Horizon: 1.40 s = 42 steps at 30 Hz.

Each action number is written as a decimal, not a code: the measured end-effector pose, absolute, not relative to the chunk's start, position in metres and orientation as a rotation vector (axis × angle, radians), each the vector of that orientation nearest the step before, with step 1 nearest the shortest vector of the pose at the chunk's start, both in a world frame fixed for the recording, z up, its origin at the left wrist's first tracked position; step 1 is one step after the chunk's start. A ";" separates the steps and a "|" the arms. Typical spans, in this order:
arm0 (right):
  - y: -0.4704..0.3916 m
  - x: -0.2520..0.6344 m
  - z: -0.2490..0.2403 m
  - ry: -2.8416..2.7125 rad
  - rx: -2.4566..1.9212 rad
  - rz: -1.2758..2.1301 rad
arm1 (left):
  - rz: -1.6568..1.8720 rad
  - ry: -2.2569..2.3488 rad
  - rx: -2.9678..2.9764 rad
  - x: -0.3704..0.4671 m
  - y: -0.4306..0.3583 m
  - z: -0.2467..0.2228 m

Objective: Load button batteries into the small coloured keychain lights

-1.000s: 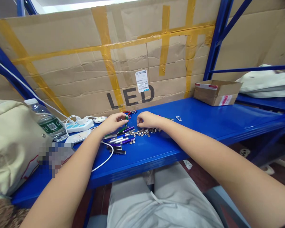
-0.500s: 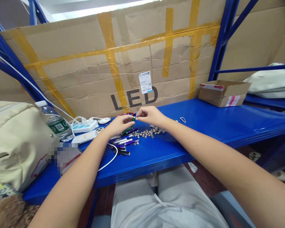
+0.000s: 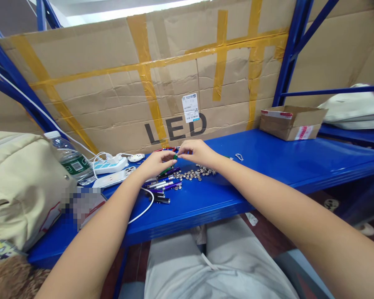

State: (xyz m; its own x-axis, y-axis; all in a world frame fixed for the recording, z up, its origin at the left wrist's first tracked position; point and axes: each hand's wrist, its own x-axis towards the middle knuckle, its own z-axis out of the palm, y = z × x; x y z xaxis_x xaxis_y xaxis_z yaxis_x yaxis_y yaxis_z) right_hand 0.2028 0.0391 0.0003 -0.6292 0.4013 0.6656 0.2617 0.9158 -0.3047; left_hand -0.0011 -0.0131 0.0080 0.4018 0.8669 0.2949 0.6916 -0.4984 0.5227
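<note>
Green tube, roughly upright, between hands

Bare and unsleeved, the long left forearm slants up from the lower left of the frame, the right forearm from the lower right. Near the centre, the left hand closes thumb and fingers in a grip; the right hand curls leftward, its fingertips beside the left's, their pinch too small to read.
</note>
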 end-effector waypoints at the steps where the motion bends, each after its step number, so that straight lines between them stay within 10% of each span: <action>1: 0.039 0.203 0.001 -2.286 -0.460 0.220 | 0.777 1.364 2.367 -0.001 -0.013 0.008; 42: 0.034 0.199 -0.004 -2.749 -1.031 0.329 | 0.759 1.461 2.532 -0.001 -0.013 0.009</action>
